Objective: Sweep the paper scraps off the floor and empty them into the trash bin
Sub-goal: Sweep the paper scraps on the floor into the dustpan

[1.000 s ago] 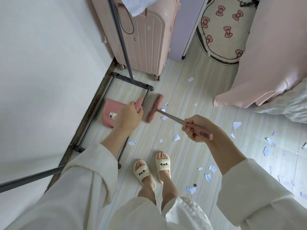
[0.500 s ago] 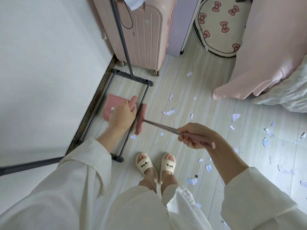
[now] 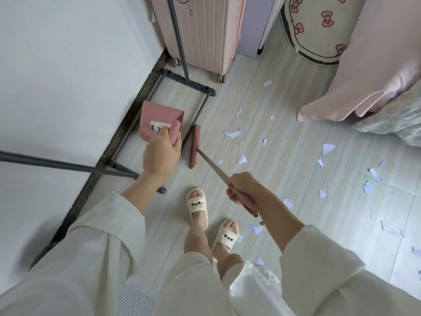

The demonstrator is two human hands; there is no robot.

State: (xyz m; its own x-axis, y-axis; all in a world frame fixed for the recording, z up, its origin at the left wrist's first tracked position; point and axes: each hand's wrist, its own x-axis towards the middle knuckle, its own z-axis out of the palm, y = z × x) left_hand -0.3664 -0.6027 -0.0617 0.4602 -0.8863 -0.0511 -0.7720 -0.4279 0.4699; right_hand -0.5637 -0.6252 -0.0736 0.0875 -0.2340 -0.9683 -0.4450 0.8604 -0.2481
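Observation:
My left hand (image 3: pixel 160 153) grips the pink handle of a pink dustpan (image 3: pixel 157 119), whose pan lies inside the base of a clothes rack by the wall. My right hand (image 3: pixel 245 188) grips the pink end of a broom handle. The broom's metal shaft runs up-left to its pink head (image 3: pixel 194 145), which sits on the floor just right of the rack's base bar. Several white paper scraps (image 3: pixel 234 134) lie scattered over the pale floor to the right of the broom and around my slippered feet. No trash bin is in view.
A dark metal clothes rack (image 3: pixel 193 86) stands along the white wall on the left. A pink suitcase (image 3: pixel 205 30) and a lilac cabinet (image 3: pixel 255 23) are at the top. A bow-patterned rug (image 3: pixel 319 28) and pink bedding (image 3: pixel 376 65) fill the top right.
The view has shifted and my feet have stepped. The broom head has swept left from the scraps to the rack's base bar. The dustpan stays held by the wall.

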